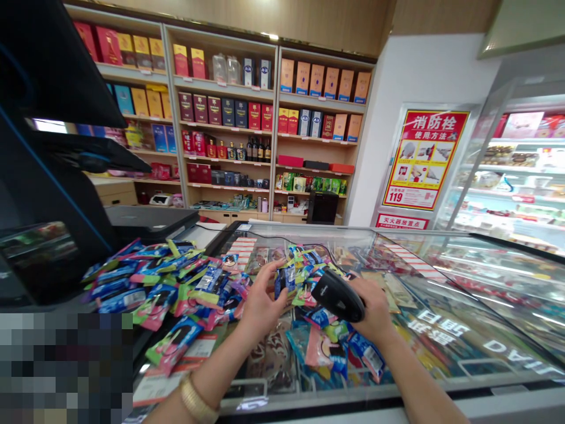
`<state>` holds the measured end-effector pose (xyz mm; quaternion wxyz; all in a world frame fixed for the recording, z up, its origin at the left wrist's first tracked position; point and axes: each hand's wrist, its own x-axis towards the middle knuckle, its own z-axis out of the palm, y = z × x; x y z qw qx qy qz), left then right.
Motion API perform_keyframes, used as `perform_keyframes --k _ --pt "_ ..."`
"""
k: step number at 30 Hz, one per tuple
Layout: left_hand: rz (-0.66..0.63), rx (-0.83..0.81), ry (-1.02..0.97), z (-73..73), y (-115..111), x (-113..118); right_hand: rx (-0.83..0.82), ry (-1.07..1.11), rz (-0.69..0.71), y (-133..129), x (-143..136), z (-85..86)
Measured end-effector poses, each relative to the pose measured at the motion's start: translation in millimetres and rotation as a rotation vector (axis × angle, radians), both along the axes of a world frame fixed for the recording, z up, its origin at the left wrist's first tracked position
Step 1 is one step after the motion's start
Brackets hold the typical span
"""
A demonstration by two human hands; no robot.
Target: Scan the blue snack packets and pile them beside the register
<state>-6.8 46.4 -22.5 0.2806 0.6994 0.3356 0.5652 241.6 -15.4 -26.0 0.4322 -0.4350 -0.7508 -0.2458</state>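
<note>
My left hand [265, 297], with a gold band on its wrist, pinches a small blue snack packet [285, 280] between thumb and fingers. My right hand [373, 306] is wrapped round a black handheld barcode scanner [338, 294], whose head points left toward that packet. To the left of my left hand spreads a heap of blue, pink and green snack packets [161, 303]. A smaller group of similar packets [329, 347] lies on the glass below the scanner, and more lie behind it. The scanner's cable runs back across the glass.
Beneath my hands is the glass lid of a freezer [441, 282] with goods inside. A black checkout terminal [48, 171] stands at the left. Shelves of boxed bottles [227, 112] line the back wall. A lit refrigerated case [516, 176] is at the right.
</note>
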Motion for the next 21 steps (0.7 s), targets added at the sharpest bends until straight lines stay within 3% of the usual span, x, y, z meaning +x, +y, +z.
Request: perform_keyframes --k 5,17,21 --pt "0.058 0.164 0.142 0.9 0.3 -4.9 -0.081 -0.028 -0.006 -0.7 -0.9 -0.8" --pt "0.070 0.239 0.213 4.6 -5.3 -4.1 -0.093 -0.049 0.000 -0.2 -2.4 0.1" --pt "0.241 0.357 0.225 18.6 -0.7 -17.5 -0.052 -0.040 0.001 0.1 0.3 -0.9"
